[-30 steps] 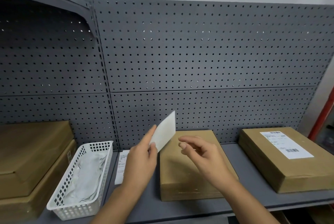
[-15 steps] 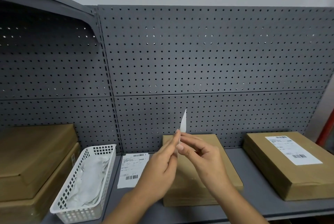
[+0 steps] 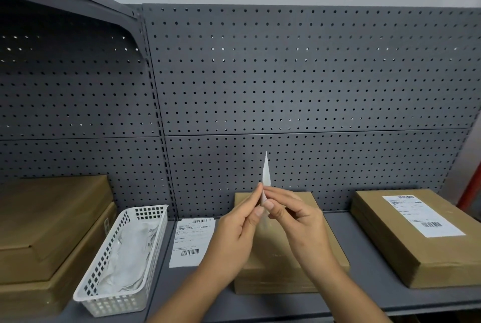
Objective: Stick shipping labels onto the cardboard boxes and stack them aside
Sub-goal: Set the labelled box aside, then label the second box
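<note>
Where the two hands meet, the left hand [image 3: 234,234] and the right hand [image 3: 296,226] both pinch the lower end of a white shipping label [image 3: 266,174] between thumb and fingertips. The label stands upright and edge-on to the camera, and its narrow tip rises above the grip. Directly below and behind the pinch a brown cardboard box [image 3: 270,265] lies flat on the grey shelf [image 3: 369,278], partly hidden by both wrists. Left of the grip, a loose printed sheet [image 3: 191,242] lies face up on the shelf just beside that box. Further left, a white plastic basket [image 3: 151,212] holds crumpled white paper. Beyond the basket, well to the left of the grip, two more stacked boxes [image 3: 52,218] lie one upon the other. Well to the right of the grip lies a labelled box [image 3: 416,257], with a stuck label [image 3: 421,216] on its top face. Behind the grip rises the grey pegboard [image 3: 286,75].
</note>
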A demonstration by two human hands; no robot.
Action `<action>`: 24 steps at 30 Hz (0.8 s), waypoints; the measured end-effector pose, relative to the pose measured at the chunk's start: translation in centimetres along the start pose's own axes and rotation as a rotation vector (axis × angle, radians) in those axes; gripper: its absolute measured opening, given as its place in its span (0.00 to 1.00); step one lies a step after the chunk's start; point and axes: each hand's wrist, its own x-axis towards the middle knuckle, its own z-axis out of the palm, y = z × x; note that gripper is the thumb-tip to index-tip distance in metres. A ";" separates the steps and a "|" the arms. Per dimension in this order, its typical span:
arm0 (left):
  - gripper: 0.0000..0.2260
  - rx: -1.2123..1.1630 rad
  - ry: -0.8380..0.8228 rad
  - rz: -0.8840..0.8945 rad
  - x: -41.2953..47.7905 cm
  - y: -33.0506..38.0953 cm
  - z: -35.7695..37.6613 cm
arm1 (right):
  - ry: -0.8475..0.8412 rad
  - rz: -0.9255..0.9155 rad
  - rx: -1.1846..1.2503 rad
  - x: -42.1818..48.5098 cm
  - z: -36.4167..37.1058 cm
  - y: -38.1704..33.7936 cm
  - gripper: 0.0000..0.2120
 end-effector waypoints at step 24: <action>0.19 -0.023 0.021 -0.037 0.6 -0.5 -0.2 | 0.070 -0.015 0.079 0.5 0.4 1.4 0.10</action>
